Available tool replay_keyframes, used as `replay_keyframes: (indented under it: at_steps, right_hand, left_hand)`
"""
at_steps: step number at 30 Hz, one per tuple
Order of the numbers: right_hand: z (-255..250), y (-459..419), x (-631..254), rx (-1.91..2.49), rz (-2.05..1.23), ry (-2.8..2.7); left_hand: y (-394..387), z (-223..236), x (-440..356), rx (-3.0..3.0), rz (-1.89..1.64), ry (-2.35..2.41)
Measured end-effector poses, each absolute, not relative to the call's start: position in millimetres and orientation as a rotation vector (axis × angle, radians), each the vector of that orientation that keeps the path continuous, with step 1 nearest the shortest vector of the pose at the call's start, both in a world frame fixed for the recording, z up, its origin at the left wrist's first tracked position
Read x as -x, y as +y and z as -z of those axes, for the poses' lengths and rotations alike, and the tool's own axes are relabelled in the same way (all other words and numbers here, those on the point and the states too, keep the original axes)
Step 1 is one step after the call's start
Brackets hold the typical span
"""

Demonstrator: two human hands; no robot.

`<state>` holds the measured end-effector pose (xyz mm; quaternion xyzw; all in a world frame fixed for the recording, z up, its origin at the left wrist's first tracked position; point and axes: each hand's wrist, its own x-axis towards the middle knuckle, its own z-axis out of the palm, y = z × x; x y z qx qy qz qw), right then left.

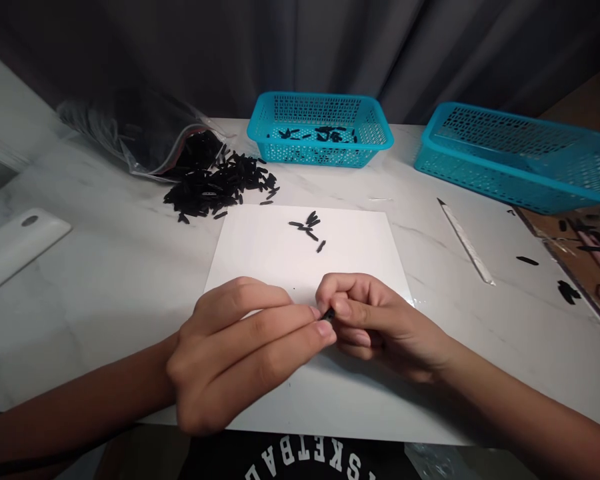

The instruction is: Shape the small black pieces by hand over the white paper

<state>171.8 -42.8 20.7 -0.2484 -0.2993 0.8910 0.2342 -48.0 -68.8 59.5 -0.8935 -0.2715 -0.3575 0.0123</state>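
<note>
My left hand and my right hand meet over the near part of a white sheet on the marble table. Both pinch one small black piece between their fingertips; most of it is hidden. A few loose black pieces lie on the sheet's far part. A heap of the same black pieces spills from a clear zip bag at the back left.
A small blue basket at the back centre holds several black pieces. A larger blue basket stands at the right. A thin white stick lies right of the sheet. A white flat object sits far left. Stray pieces lie near the right edge.
</note>
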Motion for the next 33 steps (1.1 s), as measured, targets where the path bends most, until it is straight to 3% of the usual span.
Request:
replay_keyframes:
  at_steps: [11, 33]
  right_hand:
    - [-38, -42, -173, 0.845, -1.933, -1.279]
    - [-40, -41, -177, 0.821, -1.980, -1.308]
  left_hand:
    - [-64, -58, 38, 2.622, 1.271, -0.890]
    - [-62, -65, 40, 2.596, 1.300, -0.918]
